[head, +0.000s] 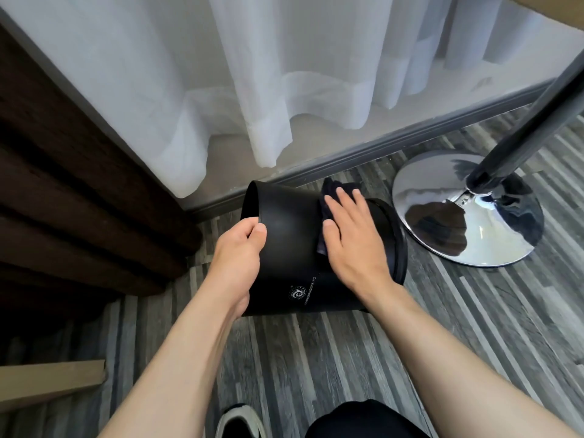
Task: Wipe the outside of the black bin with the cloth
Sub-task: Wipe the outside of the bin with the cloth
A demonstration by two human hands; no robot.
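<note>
The black bin (290, 235) lies tipped on its side on the striped floor, its open mouth facing left, a small white logo on its near side. My left hand (237, 257) grips the rim at the mouth, thumb on the outside wall. A dark cloth (328, 197) is spread on the upper side of the bin near its base. My right hand (350, 235) lies flat on that cloth with fingers stretched out, pressing it against the wall. Most of the cloth is hidden under the palm.
A chrome round stand base (467, 207) with a dark pole stands right of the bin. White sheer curtains (252, 90) hang behind, above a grey skirting. Dark brown curtain folds (63, 200) fill the left. My shoe (240, 422) and knee are at the bottom.
</note>
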